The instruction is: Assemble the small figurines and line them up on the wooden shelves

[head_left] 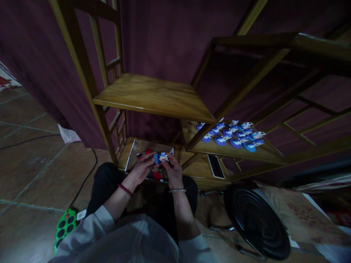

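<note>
Between my two hands, above an open white box (pixel 131 155), is a small blue and white figurine (pixel 161 157). My left hand (pixel 143 168) closes its fingers on the blue end, at the figurine's left side. At the white end, my right hand (pixel 173 170) grips it with thumb and fingers. Red and dark pieces (pixel 157 175) lie in the box under my hands; their kind is too dim to make out. My hands hide part of the box.
Several blue and white figurines on round bases (pixel 238 140) stand on a wooden shelf at the right. A phone-like dark slab with a white edge (pixel 215 166) lies below them. A bare shelf board (pixel 153 95) juts out above my hands. A black round stool (pixel 257 223) stands at the right.
</note>
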